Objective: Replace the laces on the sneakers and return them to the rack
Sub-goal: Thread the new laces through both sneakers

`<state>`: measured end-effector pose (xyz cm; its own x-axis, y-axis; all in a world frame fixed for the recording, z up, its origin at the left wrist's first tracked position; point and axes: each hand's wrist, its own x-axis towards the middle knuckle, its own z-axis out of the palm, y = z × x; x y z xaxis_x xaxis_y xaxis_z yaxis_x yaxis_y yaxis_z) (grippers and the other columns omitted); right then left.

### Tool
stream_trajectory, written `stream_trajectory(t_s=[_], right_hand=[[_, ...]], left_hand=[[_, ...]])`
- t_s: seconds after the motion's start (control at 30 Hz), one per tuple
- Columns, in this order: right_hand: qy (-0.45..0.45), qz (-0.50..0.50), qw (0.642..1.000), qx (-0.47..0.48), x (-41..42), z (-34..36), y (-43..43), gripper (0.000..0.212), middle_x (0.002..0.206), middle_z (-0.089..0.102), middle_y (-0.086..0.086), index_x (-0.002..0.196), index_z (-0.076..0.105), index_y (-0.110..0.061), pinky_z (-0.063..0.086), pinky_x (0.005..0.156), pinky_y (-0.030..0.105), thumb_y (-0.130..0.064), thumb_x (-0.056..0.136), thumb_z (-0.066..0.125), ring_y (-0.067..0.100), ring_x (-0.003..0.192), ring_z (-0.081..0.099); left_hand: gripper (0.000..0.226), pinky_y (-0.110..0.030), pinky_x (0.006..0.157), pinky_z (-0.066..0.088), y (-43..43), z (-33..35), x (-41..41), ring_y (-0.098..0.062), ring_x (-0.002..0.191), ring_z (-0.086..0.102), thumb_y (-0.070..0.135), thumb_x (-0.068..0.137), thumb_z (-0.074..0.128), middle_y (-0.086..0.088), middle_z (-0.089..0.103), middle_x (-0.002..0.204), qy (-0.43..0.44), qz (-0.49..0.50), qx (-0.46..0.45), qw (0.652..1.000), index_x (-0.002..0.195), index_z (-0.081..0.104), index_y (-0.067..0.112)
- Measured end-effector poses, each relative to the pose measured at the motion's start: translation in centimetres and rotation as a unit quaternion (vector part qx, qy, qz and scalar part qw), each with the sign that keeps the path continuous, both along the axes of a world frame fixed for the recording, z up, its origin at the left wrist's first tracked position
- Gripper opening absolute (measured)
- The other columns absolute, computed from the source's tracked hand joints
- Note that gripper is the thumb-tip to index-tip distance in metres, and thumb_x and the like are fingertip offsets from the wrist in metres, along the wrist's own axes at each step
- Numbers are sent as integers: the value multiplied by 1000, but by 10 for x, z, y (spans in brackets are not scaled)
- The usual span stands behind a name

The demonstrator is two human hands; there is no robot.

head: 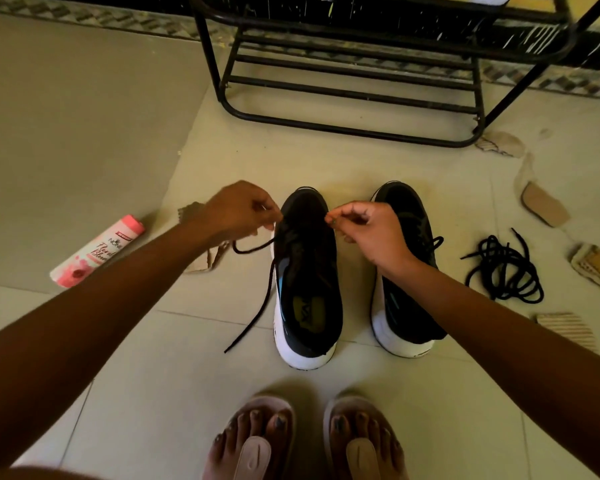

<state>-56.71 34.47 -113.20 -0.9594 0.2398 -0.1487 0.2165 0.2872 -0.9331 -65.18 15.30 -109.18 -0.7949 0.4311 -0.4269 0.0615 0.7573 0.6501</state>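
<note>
Two black sneakers with white soles stand side by side on the tiled floor, toes pointing away from me. Over the toe end of the left sneaker (307,282), my left hand (238,211) pinches a black lace (257,296) that loops down and trails along the shoe's left side to the floor. On the other side of the same toe, my right hand (364,230) pinches something small and dark, likely the lace's other end. My right forearm hides part of the right sneaker (407,216), which has a lace in its eyelets. A loose coil of black laces (506,271) lies to the right.
A black metal shoe rack (354,74) stands just beyond the sneakers. A pink and white bottle (97,251) lies on the floor at left. Cardboard scraps (544,204) are scattered at right and under my left wrist. My sandalled feet (309,441) are at the bottom.
</note>
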Motion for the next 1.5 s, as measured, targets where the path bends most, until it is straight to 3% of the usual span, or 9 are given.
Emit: stream_trajectory(t_s=[0.23,0.43,0.6,0.8,0.93,1.07,1.2,1.33,1.5], right_hand=[[-20,41,997,54,-10,4,7,15,89,66,-7,91,68,-25,47,66,11,-13,83,70,-3,68,57],[-34,162,967,192,-4,-7,-10,36,102,54,-3,116,65,-16,44,72,15,-18,82,72,6,74,54],[-9,152,963,223,-8,-4,-11,14,95,58,1,96,73,-11,42,71,10,-12,83,70,3,73,52],[-43,179,967,175,-2,-1,-10,20,100,53,-1,103,71,-12,45,80,15,-7,84,64,12,85,58],[-57,208,957,193,1,-2,-9,18,101,48,-2,98,73,-15,37,73,5,-20,80,73,7,86,51],[-36,217,951,219,-2,-5,-8,17,97,48,-1,96,72,-9,35,70,1,-18,82,71,10,85,51],[-75,135,983,95,-2,-1,-7,4,85,59,1,88,66,-11,51,77,27,-11,88,62,15,78,59],[-121,38,987,-102,-1,6,-2,9,83,65,4,91,61,-7,55,63,21,-5,94,53,9,68,65],[-112,13,980,-162,-2,8,0,6,79,67,7,91,61,-8,56,59,18,-5,93,56,5,60,67]], left_hand=[[14,-15,48,40,-8,14,-18,-6,53,48,22,94,55,4,65,81,37,166,119,978,102,65,16],[15,-6,44,33,-9,7,-16,6,40,48,21,94,54,-2,68,89,63,132,76,986,102,65,14],[14,-22,62,43,-18,-4,-15,-27,78,63,20,92,56,0,70,92,73,84,1,994,102,66,18],[19,-15,56,40,-13,-14,-6,-10,66,58,14,91,55,-1,71,98,58,3,-52,997,97,70,24],[25,-17,80,34,-10,-19,0,-17,107,57,18,93,55,-1,62,122,97,-60,-92,989,114,66,25],[40,-26,100,33,3,-25,12,-25,122,48,12,91,57,-8,52,134,140,-150,-39,978,129,57,24],[42,-35,105,34,18,-34,20,-28,125,44,7,90,51,-9,46,140,144,-205,-54,967,130,56,20],[31,-28,98,36,19,-38,19,-21,117,51,9,86,59,-6,55,127,155,-162,-15,974,115,66,17],[31,-9,85,31,15,-39,25,-14,113,51,10,83,66,-4,56,124,127,-123,45,983,113,68,17]])
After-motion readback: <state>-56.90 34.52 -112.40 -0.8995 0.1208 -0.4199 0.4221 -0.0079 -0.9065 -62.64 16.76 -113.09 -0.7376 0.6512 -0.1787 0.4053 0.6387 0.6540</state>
